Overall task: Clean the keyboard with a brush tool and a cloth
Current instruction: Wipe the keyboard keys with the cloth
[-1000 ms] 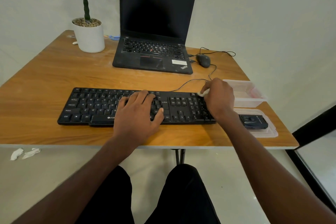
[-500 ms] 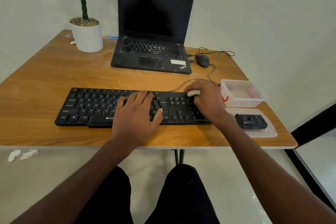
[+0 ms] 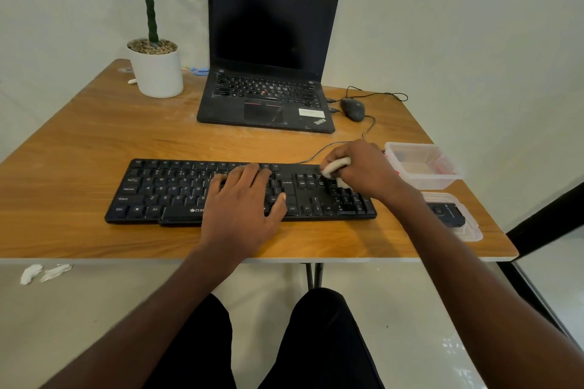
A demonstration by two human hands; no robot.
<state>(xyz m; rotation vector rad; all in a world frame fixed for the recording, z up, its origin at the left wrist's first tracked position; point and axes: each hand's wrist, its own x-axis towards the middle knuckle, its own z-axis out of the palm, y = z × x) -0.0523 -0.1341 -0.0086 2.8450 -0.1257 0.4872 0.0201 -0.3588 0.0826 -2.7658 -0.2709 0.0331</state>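
On the wooden table (image 3: 94, 142), near its front edge, lies the long black plastic keyboard (image 3: 177, 189), flat and square to the person. It looks light enough to slide when rubbed, so I judge it best steadied from above, on the middle keys. The left hand (image 3: 243, 202) does that, resting palm-down with straight fingers spread, gripping nothing. The right hand (image 3: 363, 167) curls round a small whitish cleaning tool (image 3: 336, 165), pressed to the keys at the number-pad end; whether cloth or brush I cannot tell. It seems soft and easily held near its working end.
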